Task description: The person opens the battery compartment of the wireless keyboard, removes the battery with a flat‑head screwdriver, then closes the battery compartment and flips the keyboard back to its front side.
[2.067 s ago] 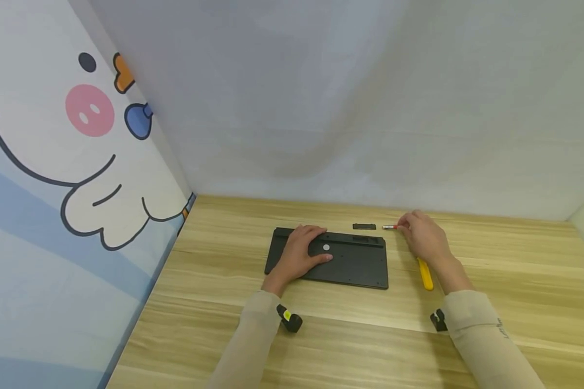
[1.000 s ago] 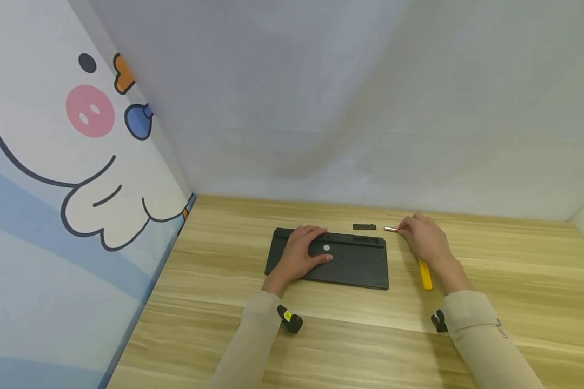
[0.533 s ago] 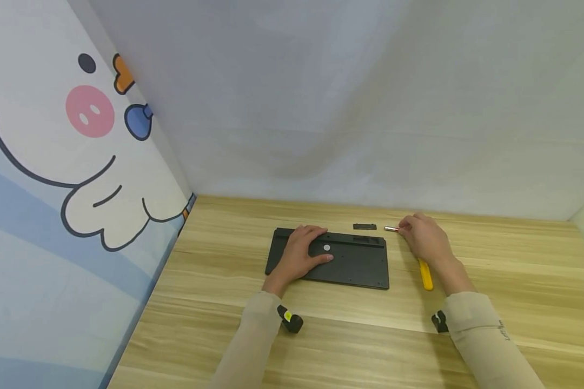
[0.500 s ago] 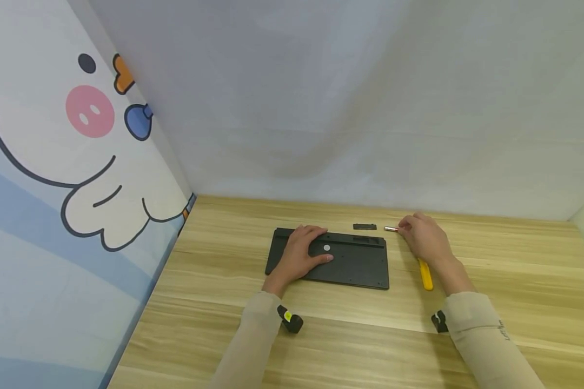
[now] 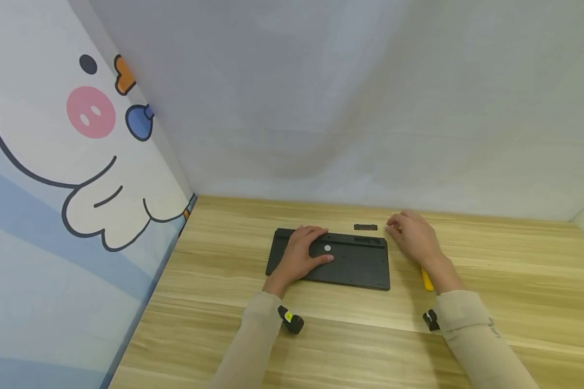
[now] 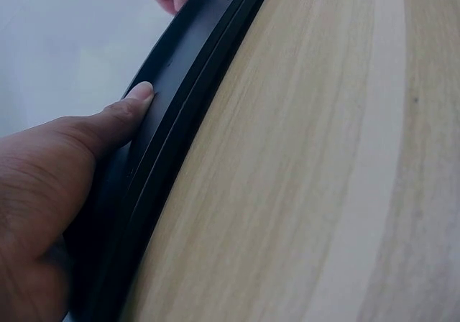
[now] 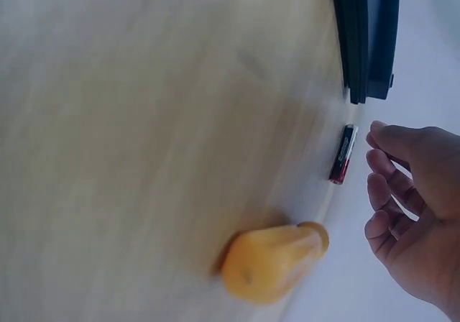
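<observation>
A black keyboard (image 5: 350, 267) lies underside up on the table, a battery slot (image 5: 367, 241) near its far right corner. My left hand (image 5: 299, 256) rests on its left half, fingers reaching the far edge and thumb (image 6: 133, 106) laid on the surface. Beyond the keyboard's far edge is a small black battery cover (image 5: 365, 227). My right hand (image 5: 413, 237) hovers right of the keyboard, fingers loosely bent. In the right wrist view a red, black and silver battery (image 7: 343, 154) lies on the table just off the fingertips. The head view does not show this battery.
A yellow handle (image 5: 426, 279) lies partly under my right wrist, its other end hidden. The wood table (image 5: 214, 302) meets a pale wall (image 5: 292, 162) behind and a cartoon panel (image 5: 39, 216) at left.
My right hand, earlier pinching the battery's red end, has moved a little left and the battery is out of sight in the head view. The left hand and keyboard stay put.
</observation>
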A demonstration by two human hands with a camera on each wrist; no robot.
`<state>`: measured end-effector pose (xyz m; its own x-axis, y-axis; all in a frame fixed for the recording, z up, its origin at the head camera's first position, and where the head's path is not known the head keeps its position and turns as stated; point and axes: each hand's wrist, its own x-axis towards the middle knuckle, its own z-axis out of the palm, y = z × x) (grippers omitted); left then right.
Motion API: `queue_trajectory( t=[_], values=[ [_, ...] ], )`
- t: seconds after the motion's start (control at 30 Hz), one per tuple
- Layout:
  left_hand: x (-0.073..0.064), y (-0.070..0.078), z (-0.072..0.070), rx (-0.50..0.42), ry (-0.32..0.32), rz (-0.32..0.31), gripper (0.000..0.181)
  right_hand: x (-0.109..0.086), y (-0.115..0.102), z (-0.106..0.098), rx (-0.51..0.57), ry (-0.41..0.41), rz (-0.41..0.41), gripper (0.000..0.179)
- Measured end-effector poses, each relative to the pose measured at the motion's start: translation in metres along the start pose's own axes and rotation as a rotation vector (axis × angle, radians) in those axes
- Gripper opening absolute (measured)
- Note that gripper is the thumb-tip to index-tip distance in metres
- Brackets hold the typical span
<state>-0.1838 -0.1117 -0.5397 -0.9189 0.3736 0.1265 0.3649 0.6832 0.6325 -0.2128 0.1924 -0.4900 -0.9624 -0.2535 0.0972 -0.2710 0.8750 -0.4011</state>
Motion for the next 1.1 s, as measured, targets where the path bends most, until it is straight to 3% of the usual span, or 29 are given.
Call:
queue_trajectory(
  t=[0.37,0.63,1.1],
  values=[
    [-0.002,0.000,-0.001,-0.003,0.001,0.001,0.069,0.009,-0.016,0.010,-0.045,0.013,-0.065,0.015],
    [-0.002,-0.001,0.000,-0.002,-0.004,-0.002,0.069,0.014,-0.027,0.012,-0.063,-0.020,-0.065,0.016],
    [-0.002,0.001,-0.002,0.013,0.001,0.006,0.069,0.024,-0.029,0.019,-0.102,-0.060,-0.071,0.016]
  ],
)
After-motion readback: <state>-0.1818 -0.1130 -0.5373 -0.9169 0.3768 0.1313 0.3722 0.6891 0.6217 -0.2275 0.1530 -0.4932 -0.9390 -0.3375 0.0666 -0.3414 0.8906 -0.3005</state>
